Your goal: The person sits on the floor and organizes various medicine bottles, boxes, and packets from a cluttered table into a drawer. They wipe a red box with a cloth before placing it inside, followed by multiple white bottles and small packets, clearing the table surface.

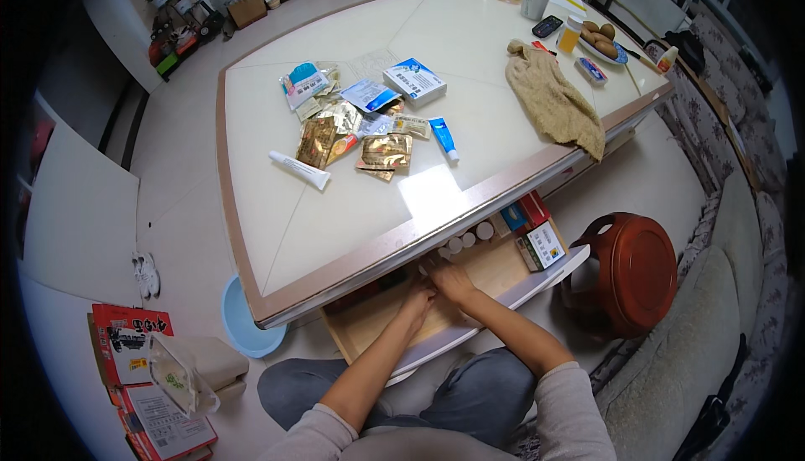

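Observation:
Both hands reach into a pulled-out wooden drawer [468, 310] under the table's front edge. My left hand [417, 299] lies just left of my right hand [449, 280], and the two nearly touch. Their fingertips are partly hidden below the tabletop, so what they hold cannot be seen. Just beyond my right hand stands a row of white-capped bottles [468, 239]. At the drawer's right end are a white and green medicine box [541, 247], a red box [533, 209] and a blue box [512, 216]. Dark items lie in shadow at the left.
On the tabletop [302, 234] lie foil sachets [385, 151], a white tube [300, 170], a blue tube [444, 138] and a medicine box [415, 81]. A tan cloth [553, 96] hangs over the edge. A red-brown stool [641, 272] and blue basin [251, 322] flank the drawer.

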Motion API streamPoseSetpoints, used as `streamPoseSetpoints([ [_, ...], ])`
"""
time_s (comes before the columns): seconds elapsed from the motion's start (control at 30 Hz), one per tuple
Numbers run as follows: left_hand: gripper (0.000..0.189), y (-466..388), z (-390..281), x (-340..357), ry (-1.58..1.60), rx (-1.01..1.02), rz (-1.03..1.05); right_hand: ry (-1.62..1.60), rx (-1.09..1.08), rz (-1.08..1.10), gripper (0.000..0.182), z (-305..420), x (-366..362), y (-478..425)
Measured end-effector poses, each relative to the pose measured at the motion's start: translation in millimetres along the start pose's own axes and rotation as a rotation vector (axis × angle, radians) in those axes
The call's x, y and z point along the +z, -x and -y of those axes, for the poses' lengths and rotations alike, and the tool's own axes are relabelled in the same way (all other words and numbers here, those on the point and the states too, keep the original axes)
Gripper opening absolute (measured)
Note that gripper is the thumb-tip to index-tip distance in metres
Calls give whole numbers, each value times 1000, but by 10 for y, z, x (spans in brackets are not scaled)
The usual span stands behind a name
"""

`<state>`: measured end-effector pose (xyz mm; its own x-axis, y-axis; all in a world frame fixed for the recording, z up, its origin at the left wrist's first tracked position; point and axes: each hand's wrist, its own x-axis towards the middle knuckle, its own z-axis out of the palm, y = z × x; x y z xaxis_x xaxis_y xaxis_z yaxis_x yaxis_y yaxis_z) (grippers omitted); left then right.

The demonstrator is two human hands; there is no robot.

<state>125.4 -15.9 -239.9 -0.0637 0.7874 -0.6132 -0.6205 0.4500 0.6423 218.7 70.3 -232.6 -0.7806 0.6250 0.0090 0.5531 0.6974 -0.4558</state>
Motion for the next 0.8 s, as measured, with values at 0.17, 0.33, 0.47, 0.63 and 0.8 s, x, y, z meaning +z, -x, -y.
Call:
streamPoseSetpoints([
  [0.17,58,49,136,-6,49,118,-151,-398,89,-132,41,217,-105,30],
  [0.33,54,18,119,48,-120,188,-97,-467,278,-160,38,77,58,70],
  [0.47,66,44,-56,226,-244,67,-25,-451,349,-187,33,-94,203,123],
  [0.63,43,-161,2,56,-367,132,3,-710,479,-103,29,-194,395,63],
  [0.8,32,-10,93,-11,-181,7,-49,-509,410,195,29,-270,183,204],
])
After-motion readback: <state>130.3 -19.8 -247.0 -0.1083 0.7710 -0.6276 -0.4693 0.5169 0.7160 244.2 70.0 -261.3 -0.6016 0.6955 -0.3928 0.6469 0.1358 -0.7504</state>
